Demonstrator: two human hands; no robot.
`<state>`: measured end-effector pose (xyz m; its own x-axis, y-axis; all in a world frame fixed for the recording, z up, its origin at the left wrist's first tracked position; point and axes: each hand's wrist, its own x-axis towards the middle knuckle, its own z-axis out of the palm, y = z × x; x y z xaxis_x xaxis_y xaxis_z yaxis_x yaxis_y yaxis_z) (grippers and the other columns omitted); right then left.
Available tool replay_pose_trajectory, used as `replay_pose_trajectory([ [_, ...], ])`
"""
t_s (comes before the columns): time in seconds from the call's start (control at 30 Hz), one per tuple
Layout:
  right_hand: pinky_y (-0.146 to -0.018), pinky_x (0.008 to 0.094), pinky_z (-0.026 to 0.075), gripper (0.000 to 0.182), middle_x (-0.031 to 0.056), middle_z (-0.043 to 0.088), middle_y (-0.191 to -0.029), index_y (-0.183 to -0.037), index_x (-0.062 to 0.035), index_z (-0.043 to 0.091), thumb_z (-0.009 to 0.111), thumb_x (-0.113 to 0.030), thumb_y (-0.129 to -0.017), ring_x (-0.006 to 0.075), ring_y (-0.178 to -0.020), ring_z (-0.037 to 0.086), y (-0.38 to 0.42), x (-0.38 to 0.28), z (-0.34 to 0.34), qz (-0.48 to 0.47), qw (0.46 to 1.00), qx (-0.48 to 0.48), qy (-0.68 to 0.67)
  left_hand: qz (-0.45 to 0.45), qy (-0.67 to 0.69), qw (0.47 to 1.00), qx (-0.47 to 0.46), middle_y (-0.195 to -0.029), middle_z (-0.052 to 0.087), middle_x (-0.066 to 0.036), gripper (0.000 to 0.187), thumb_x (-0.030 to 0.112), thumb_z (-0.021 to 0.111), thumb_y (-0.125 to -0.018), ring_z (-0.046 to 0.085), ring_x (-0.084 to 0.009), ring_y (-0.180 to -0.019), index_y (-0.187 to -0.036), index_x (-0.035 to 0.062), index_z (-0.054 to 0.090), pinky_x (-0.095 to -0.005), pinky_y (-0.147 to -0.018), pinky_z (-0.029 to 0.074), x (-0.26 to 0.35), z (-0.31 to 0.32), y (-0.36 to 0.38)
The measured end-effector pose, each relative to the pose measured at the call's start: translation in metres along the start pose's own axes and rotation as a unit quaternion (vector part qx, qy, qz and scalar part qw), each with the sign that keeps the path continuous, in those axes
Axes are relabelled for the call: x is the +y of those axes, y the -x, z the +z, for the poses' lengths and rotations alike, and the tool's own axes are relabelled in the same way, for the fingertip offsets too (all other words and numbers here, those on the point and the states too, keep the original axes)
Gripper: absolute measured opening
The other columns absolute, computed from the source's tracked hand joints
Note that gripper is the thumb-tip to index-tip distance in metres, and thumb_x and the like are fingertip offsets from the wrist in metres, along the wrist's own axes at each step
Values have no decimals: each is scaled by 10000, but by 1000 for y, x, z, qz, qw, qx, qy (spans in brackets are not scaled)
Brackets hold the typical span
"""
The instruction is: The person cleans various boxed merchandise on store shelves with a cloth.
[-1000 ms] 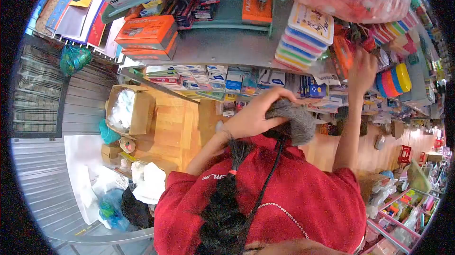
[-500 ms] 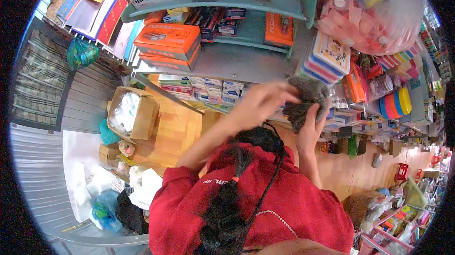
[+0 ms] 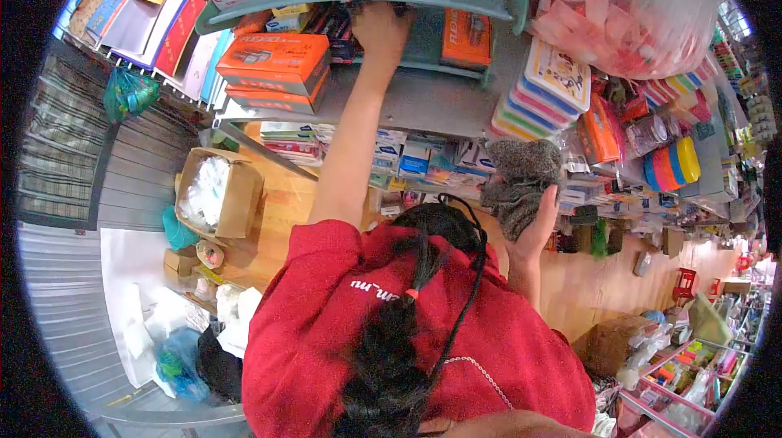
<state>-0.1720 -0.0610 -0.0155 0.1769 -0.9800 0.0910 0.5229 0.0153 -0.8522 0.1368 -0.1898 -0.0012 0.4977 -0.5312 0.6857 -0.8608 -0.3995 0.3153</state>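
- "reaching where with the left hand?"
- "onto the lower tier of the green rack, with fingers hidden near dark packets, between stacked orange boxes and a single orange box."
- "and holding what in the right hand?"
- "gripping a bunched grey cloth, with thumb along its side, close to a stack of bright-edged items."
- "seeing anything above that?"
- "yes, a clear bag full of pinkish pieces. also spotting, lower left, an open carton near the wooden floor, with white plastic inside."
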Motion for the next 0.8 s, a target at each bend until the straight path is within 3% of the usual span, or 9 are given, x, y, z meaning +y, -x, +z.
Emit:
replay_pose_trajectory([
  [0.03,-759,408,471,496,138,513,-1092,-1220,-27,371,362,-400,-893,278,-922,546,1,-5,0,2,1000,1,2,-28,37,997,-67,-885,591,-222,688,568,615,-649,584,-377,-815,-1006,-14,526,-446,-694,487,-2,-2,-1],
  [0.07,-758,408,471,498,137,512,-1095,-1219,-26,372,362,-402,-892,277,-921,546,3,-9,0,4,1000,3,2,-23,26,999,-30,-792,606,-193,642,525,656,-635,602,-353,-721,-956,-16,529,-449,-622,497,-3,-3,2],
  [0.27,-771,414,456,520,143,500,-1111,-1217,-22,373,347,-426,-891,280,-934,537,-5,3,-19,1,1000,-17,-14,-22,145,989,27,-766,610,-196,524,322,722,-602,597,-369,-708,-980,22,518,-406,-624,483,7,-59,41],
  [0.4,-792,420,441,542,142,505,-1108,-1215,-24,384,329,-454,-890,285,-946,530,-9,-5,-4,13,987,-113,-110,-113,289,950,-38,-851,608,-192,525,261,704,-649,624,-272,-743,-1032,-37,503,-350,-600,483,10,-104,81],
  [0.47,-863,409,404,599,129,474,-1165,-1259,-33,325,356,-489,-871,284,-1021,497,-10,-5,1,30,996,-59,-66,-220,497,834,-97,-923,594,-180,476,236,676,-681,620,-261,-775,-1057,7,495,-351,-632,498,-1,-109,105],
  [0.53,-874,406,400,610,124,473,-1170,-1258,-33,328,350,-503,-870,283,-1028,494,-12,-3,9,39,997,-35,-60,-320,666,666,-105,-1032,553,-168,412,187,604,-747,598,-305,-866,-1100,43,449,-404,-733,514,2,-122,126],
  [0.63,-835,410,421,584,128,500,-1132,-1215,-21,393,310,-497,-885,283,-981,517,-15,1,28,36,991,-57,-119,-315,816,456,-163,-1056,534,-188,416,188,572,-770,567,-338,-941,-1103,3,403,-488,-824,474,5,-141,138],
  [0.77,-903,424,374,611,136,462,-1194,-1246,-15,360,309,-502,-879,297,-1053,479,-9,13,51,10,984,-100,-148,-337,847,370,-177,-1081,537,-175,492,382,483,-849,544,-334,-991,-1135,-16,444,-470,-926,392,16,-150,145],
  [0.8,-916,421,364,618,136,449,-1208,-1255,-14,351,314,-500,-875,294,-1071,468,-5,19,65,-8,985,-82,-154,-345,859,338,-171,-1088,547,-145,545,458,460,-846,539,-277,-1006,-1155,9,466,-412,-910,397,18,-153,143],
])
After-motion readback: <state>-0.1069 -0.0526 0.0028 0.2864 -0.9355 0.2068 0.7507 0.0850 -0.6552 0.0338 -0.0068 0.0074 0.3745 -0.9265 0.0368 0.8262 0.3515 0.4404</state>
